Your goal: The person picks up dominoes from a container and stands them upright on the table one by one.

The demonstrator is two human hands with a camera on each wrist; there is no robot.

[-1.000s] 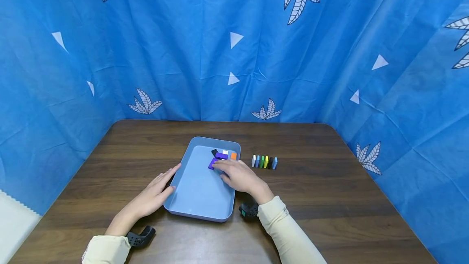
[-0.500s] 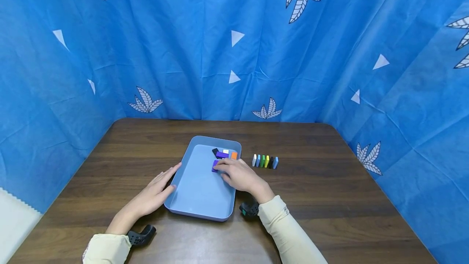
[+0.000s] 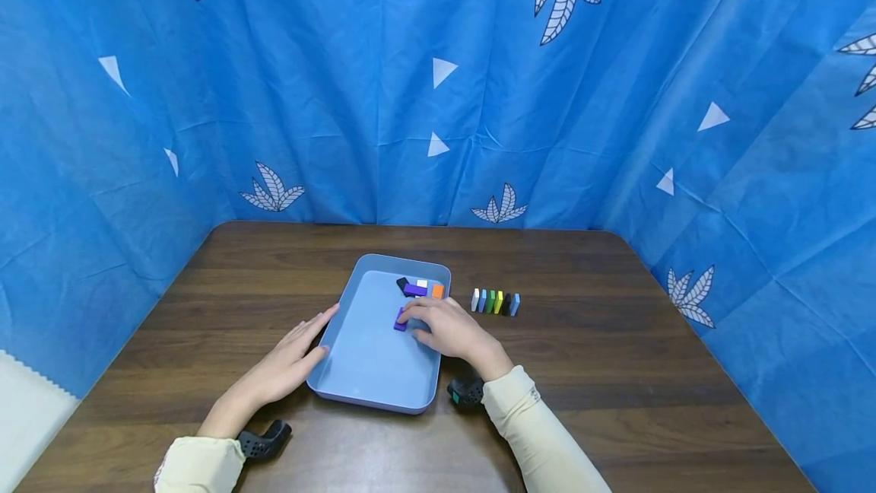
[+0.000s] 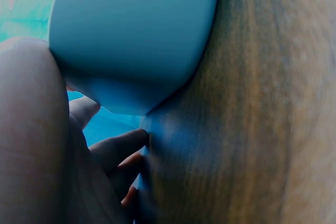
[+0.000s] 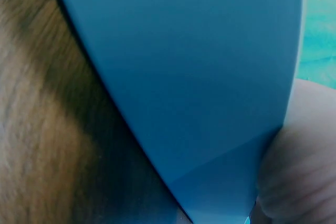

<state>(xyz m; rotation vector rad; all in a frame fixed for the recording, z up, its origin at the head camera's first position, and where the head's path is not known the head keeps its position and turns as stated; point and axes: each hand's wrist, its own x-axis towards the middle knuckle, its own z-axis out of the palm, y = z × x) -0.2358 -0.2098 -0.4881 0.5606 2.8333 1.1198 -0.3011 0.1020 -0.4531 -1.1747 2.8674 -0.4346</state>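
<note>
In the head view, a purple domino (image 3: pixel 400 324) lies in the blue tray (image 3: pixel 372 371) under the fingertips of my right hand (image 3: pixel 448 329). That hand reaches over the tray's right rim, its index finger on the domino and its thumb apart from it. My left hand (image 3: pixel 290 364) lies along the tray's left side, fingers extended, fingertips and thumb at the rim. In the left wrist view, the fingers (image 4: pixel 121 148) are beside the tray's outer wall (image 4: pixel 136 30). The right wrist view shows the tray's wall (image 5: pixel 194 77) and part of the palm (image 5: pixel 302 166); the fingertips are hidden.
At the tray's far end lie another purple domino (image 3: pixel 415 291), a black one (image 3: pixel 402 284), a white one (image 3: pixel 421 284) and an orange one (image 3: pixel 436 291). Right of the tray, a row of several coloured dominoes (image 3: pixel 490 301) stands upright on the wooden table (image 3: pixel 582 341).
The purple domino under my right fingertips has slid toward me along the tray floor and turned, away from the other dominoes. My left hand has stayed at the tray's side.
</note>
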